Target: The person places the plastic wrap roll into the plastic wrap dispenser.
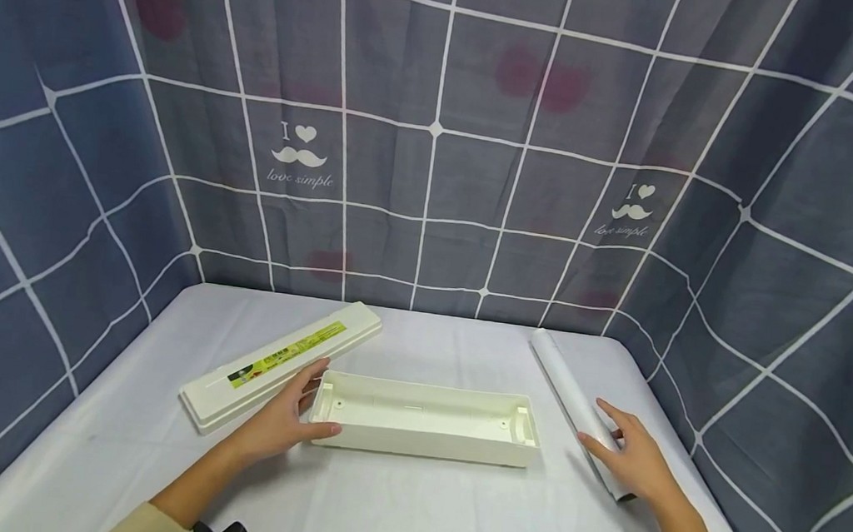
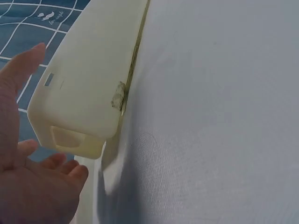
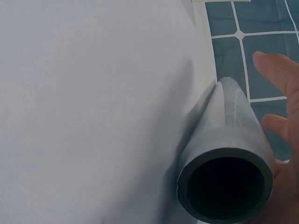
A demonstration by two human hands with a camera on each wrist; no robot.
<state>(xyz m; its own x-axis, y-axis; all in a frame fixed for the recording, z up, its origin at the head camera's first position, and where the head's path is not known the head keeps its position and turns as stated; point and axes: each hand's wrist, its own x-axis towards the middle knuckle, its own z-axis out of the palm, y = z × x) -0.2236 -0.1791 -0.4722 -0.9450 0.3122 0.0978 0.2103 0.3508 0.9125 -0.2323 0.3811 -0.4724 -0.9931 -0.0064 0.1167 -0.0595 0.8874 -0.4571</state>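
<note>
A long cream plastic box (image 1: 420,444), open at the top, sits in the middle of the white table. Around its left end my left hand (image 1: 280,423) is spread, thumb by the front corner and fingers by the back one. The left wrist view shows that thumb standing off the box end (image 2: 77,135), with the fingertips close below it. On the right lies a white roll (image 1: 566,385) with a dark hollow core (image 3: 226,186). My right hand (image 1: 637,462) is beside its near part, thumb and fingers spread apart; the lower fingers are partly hidden behind the roll.
A cream lid (image 1: 350,323) with a yellow-green label lies slanted behind and left of the box. White cloth covers the table (image 1: 407,507). Dark checked curtains (image 1: 389,163) stand at the back and both sides.
</note>
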